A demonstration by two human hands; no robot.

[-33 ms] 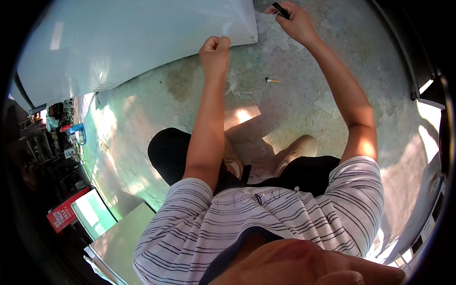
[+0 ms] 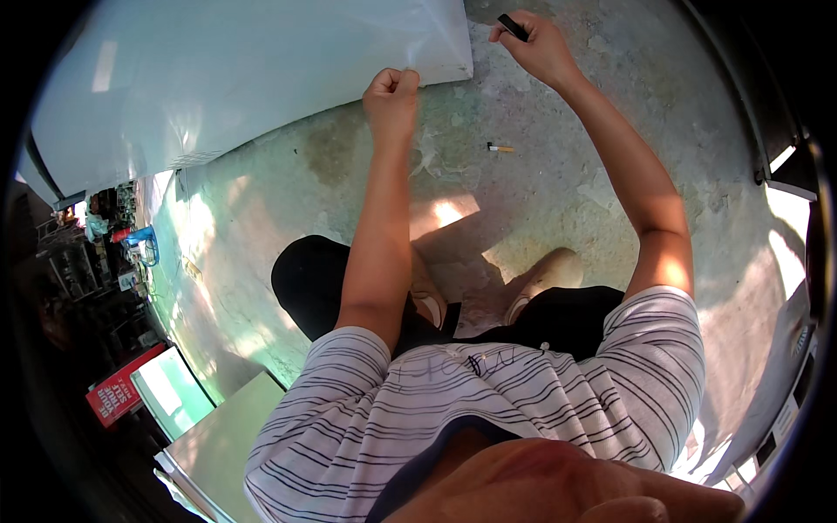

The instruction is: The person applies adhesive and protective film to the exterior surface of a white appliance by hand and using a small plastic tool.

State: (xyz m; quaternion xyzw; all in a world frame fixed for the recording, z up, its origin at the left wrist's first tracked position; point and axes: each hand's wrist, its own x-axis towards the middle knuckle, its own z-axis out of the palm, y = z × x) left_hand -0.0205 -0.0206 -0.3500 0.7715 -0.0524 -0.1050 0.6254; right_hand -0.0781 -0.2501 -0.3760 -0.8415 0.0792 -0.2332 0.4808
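Observation:
A large, glossy white sheet (image 2: 261,61) spreads across the upper left, its right corner lying over the concrete floor. At its near edge, close to that corner, my left hand (image 2: 392,94) is closed in a pinch on the sheet's rim. My right hand (image 2: 542,52) is beyond the corner on the right, apart from the sheet. Its fingers are wrapped round a slim black tool (image 2: 513,27) whose working end I cannot make out.
On the concrete floor (image 2: 558,200) lies a small yellow stick with a dark end (image 2: 500,148). My feet are just below my hands. Cluttered shelves (image 2: 74,261) stand at far left, with a red sign (image 2: 122,383) and pale green boxes (image 2: 227,427) nearer me.
My right hand has shifted slightly down and to the left with the black tool. The left hand stays almost in place at the sheet's edge.

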